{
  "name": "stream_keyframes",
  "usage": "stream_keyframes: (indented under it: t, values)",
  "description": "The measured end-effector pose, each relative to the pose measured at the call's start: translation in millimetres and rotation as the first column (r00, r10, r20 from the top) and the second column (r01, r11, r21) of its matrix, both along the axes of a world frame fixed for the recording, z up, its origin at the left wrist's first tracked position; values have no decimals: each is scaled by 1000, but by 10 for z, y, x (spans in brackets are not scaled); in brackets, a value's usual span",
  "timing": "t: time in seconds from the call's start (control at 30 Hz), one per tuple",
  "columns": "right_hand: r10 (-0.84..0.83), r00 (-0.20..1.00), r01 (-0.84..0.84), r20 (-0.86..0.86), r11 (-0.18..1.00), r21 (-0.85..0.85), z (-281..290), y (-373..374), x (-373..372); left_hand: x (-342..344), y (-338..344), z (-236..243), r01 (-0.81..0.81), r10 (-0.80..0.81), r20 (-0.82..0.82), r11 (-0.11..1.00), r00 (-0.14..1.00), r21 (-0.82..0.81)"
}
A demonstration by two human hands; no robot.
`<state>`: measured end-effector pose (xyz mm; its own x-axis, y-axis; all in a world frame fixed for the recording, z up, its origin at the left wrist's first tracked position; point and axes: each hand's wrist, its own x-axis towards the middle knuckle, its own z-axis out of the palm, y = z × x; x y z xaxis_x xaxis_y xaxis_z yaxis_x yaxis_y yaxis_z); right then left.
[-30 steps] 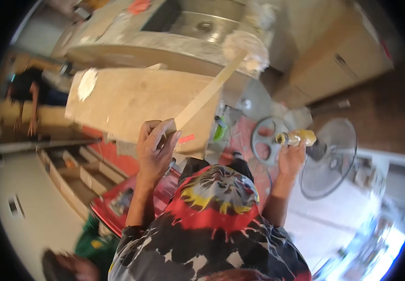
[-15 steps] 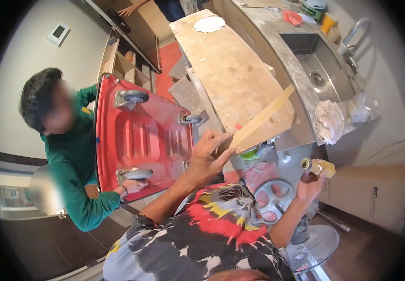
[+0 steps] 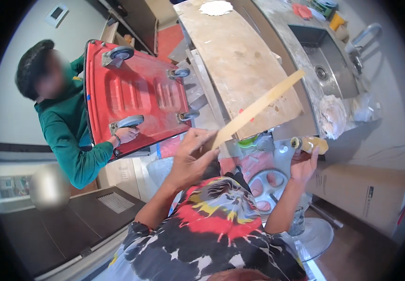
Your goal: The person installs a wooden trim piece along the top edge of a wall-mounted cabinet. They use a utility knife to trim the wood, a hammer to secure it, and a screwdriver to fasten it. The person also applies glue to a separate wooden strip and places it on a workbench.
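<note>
My left hand [image 3: 190, 158] is closed on one end of a long, thin, pale-yellow strip [image 3: 262, 104]. The strip slants up and to the right, its far end above the edge of a worn wooden board [image 3: 240, 61]. A small bottle [image 3: 313, 144] with yellowish contents lies sideways in my right hand [image 3: 304, 167], its round mouth turned left. The fingers of that hand wrap the bottle from below. Whether the strip touches the board cannot be made out.
At the left a person in a green sweater [image 3: 64, 126] holds up a red wheeled platform [image 3: 137, 93]. A counter with a steel sink [image 3: 321, 61] and a crumpled white cloth [image 3: 332, 117] runs along the right. Below stand a round grey stool [image 3: 263, 185] and a cardboard box [image 3: 357, 192].
The strip now stands higher and farther from the board's near edge. My right hand and its bottle have shifted left and up in view. The person and red platform appear farther up and left.
</note>
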<state>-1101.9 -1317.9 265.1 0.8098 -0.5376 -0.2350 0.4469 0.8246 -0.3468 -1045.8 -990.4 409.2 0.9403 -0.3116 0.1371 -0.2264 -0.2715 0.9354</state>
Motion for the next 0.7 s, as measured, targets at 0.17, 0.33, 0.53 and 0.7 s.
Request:
stream_keyframes:
  t: [0.17, 0.33, 0.53, 0.7]
  values:
    - [-12, 999, 12, -30, 1000, 18, -15, 41, -121, 47, -3, -56, 21, -17, 35, 994, 999, -109]
    - [-61, 993, 66, 97, 997, -45, -309, -8, -458, 19, -52, -418, 113, -103, 67, 982, 992, -153]
    - [-293, 955, 293, 34, 956, 24, -648, 101, -820, -128, -139, -795, 223, -217, 133, 974, 967, -37]
    - [-263, 954, 264, 141, 965, 16, -1051, 101, -1198, -67, -339, -754, 364, -379, 231, 925, 896, 104]
